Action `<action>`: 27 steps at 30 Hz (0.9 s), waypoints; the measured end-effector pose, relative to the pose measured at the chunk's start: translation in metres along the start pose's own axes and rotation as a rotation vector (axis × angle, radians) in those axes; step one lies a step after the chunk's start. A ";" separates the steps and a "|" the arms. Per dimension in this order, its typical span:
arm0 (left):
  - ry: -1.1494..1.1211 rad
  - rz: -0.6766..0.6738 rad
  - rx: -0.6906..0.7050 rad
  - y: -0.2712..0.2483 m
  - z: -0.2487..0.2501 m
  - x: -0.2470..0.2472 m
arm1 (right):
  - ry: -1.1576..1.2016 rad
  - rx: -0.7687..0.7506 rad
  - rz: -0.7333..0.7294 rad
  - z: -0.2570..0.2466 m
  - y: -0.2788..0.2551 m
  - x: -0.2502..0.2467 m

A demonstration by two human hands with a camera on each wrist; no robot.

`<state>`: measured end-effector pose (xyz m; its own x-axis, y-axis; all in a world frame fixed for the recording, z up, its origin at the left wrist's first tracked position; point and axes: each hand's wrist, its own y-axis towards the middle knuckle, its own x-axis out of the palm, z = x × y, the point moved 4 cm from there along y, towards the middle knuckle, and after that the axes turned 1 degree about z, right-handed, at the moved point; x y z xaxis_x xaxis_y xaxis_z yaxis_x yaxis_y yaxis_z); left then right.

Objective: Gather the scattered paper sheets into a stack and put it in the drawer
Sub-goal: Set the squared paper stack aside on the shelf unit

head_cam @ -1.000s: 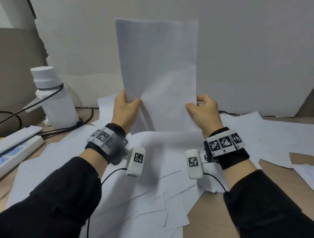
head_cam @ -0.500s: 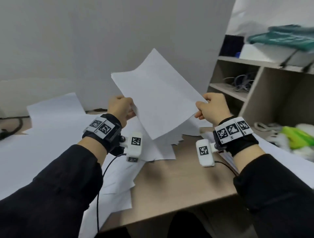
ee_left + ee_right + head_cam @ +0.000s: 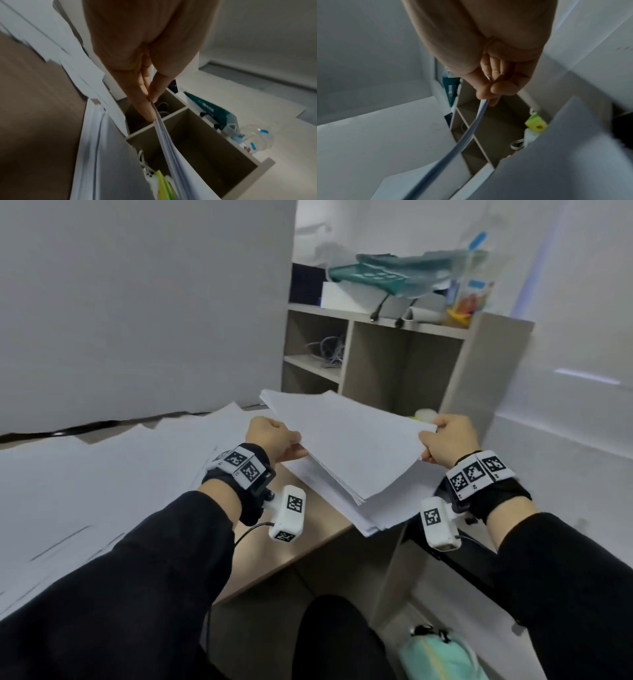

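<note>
A stack of white paper sheets (image 3: 346, 440) hangs nearly flat in the air over the desk's right corner. My left hand (image 3: 274, 440) pinches its left edge and my right hand (image 3: 445, 440) pinches its right edge. In the left wrist view my left hand (image 3: 150, 100) clamps the paper stack (image 3: 169, 146) edge-on between thumb and fingers. The right wrist view has my right hand (image 3: 489, 94) pinching the paper stack (image 3: 467, 135) too. More loose white sheets (image 3: 102, 474) cover the desk (image 3: 308, 535) on the left. No drawer is clearly visible.
A beige open shelf unit (image 3: 376, 364) stands just beyond the stack, with cables in one cubby and teal packages (image 3: 383, 275) on top. A yellow-green object (image 3: 536, 124) lies below the sheets. A mint bag (image 3: 442, 655) sits on the floor near my knee.
The stack, upright facing me a second ago, has tilted down to nearly flat and swung right towards the shelf unit. My view turned right with it. Both hands kept their hold.
</note>
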<state>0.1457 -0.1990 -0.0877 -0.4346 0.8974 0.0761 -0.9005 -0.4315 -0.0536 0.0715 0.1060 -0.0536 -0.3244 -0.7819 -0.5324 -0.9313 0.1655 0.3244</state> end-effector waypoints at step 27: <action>0.364 0.016 -0.228 0.014 -0.050 0.024 | -0.260 0.382 -0.204 0.096 0.000 0.047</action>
<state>0.1235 -0.1786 -0.1361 -0.3775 0.8825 -0.2805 -0.8496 -0.4506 -0.2740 0.0407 0.1264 -0.1535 -0.1144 -0.6538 -0.7480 -0.9585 0.2707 -0.0900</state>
